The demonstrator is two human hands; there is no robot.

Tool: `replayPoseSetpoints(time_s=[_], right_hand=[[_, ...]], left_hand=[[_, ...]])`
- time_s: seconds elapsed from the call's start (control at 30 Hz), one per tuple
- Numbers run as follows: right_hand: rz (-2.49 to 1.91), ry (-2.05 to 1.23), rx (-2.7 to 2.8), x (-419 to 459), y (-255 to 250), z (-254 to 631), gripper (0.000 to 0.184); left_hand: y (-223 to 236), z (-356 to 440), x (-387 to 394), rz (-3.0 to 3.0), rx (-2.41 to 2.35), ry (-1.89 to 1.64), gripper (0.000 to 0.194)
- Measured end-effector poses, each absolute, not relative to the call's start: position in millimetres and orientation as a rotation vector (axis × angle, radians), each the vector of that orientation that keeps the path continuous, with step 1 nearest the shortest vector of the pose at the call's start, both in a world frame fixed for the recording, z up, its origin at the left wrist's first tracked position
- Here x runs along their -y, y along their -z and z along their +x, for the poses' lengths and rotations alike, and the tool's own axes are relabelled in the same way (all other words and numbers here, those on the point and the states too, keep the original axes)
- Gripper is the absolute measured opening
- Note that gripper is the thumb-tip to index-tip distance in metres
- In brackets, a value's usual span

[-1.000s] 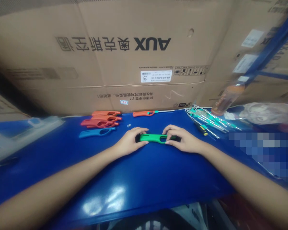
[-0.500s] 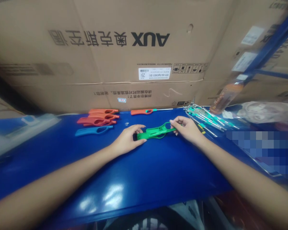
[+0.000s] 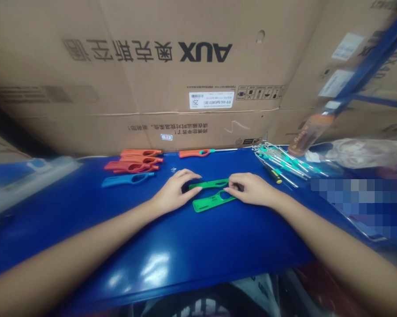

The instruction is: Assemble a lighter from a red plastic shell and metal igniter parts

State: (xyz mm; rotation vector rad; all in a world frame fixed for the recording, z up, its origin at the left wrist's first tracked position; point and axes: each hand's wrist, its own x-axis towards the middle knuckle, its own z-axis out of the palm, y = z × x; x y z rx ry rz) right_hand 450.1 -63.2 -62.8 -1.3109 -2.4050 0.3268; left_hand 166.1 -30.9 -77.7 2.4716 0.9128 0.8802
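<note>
Between my hands are two green halves of a long-nosed lighter's plastic casing. My left hand [image 3: 175, 191] curls thumb and fingers around the left end of the farther casing half [image 3: 211, 183]. My right hand [image 3: 249, 188] pinches the right end of the nearer casing half [image 3: 209, 203], whose hollow inside faces up. The right fingers cover the tips of both halves. Just beyond them lies an orange lighter [image 3: 193, 153] with a metal tube.
Orange lighter casings [image 3: 135, 163] are piled at back left, with a blue casing [image 3: 127, 179] before them. Several metal tubes with teal parts [image 3: 284, 158], a yellow-and-black screwdriver [image 3: 276, 177] and an orange-capped bottle [image 3: 310, 134] are at right. A large cardboard box [image 3: 135, 88] stands behind the blue table [image 3: 191, 259].
The green casing halves, together before, are now apart. My right hand has brought one half nearer and lower, while my left hand stays at the other.
</note>
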Motion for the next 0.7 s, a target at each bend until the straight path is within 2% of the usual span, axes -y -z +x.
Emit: replayPoseSetpoints(time_s=[0.1,0.2,0.33,0.4,0.53,0.6,0.7], right_hand=[[-1.287,-0.34,2.343,60.4,63.6,453.5,0.024],[-1.299,-0.296,2.317,57.1,61.4,458.3,0.02],[-1.383,-0.027,2.219,46.3,52.9,480.7,0.016],[-1.471,0.11,2.039,38.0,47.9,502.7,0.015],[-1.895,0.351,1.736,23.7,43.0,557.3,0.018],[-2.195,0.269,1.665,19.8,44.8,579.6,0.021],[-2.332,0.171,1.632,16.6,51.1,597.0,0.02]], left_hand=[[73.5,165.9,36.3,2.532,-0.855,-0.973,0.021],[69.8,166.0,42.3,2.645,-0.745,-0.906,0.023],[68.7,165.8,46.5,2.773,-0.661,-0.735,0.036],[69.7,165.5,46.2,2.803,-0.643,-0.683,0.035],[71.8,165.1,43.8,2.815,-0.63,-0.659,0.03],[72.6,165.1,42.6,2.807,-0.627,-0.662,0.031],[73.9,165.5,40.9,2.792,-0.626,-0.676,0.035]])
